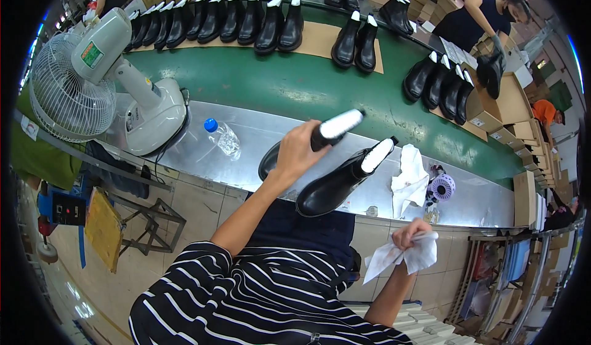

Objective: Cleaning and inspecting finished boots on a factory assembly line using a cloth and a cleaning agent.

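Black ankle boots (332,188), glossy, white stuffing (377,156) protruding

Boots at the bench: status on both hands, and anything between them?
Left hand: grip on a black boot. Right hand: holding white cloth. Between hands: second black boot, white lining showing at its top.

2 boots (329,188) between bottle (226,142) and cloth (410,179), fan (154,114) leftmost.

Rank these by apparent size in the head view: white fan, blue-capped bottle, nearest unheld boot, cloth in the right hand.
1. White fan
2. Nearest unheld boot
3. Cloth in the right hand
4. Blue-capped bottle
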A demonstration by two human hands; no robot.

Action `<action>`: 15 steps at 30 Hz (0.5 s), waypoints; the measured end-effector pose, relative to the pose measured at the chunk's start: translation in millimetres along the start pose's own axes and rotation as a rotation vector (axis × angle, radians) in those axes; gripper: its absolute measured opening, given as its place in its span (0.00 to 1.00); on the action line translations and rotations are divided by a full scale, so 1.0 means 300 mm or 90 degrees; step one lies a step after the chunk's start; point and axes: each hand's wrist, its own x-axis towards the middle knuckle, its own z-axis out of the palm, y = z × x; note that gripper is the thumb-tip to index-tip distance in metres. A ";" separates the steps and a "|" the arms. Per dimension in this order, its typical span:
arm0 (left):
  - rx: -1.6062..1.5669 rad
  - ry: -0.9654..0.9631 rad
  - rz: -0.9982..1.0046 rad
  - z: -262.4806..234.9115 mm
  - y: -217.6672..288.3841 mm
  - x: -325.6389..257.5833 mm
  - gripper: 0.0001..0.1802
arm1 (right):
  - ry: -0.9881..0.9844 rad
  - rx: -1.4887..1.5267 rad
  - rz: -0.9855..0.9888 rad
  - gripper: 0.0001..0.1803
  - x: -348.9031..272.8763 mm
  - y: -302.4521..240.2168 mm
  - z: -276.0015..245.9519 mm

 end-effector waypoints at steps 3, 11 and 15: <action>-0.058 -0.007 0.286 -0.110 0.112 0.007 0.29 | -0.027 -0.035 0.096 0.28 0.096 -0.033 0.048; 0.151 0.051 0.803 -0.509 0.393 0.108 0.13 | -0.146 -0.205 0.456 0.32 0.261 -0.184 0.275; 0.282 0.044 0.893 -0.598 0.414 0.113 0.21 | -0.240 -0.378 0.343 0.25 0.279 -0.167 0.345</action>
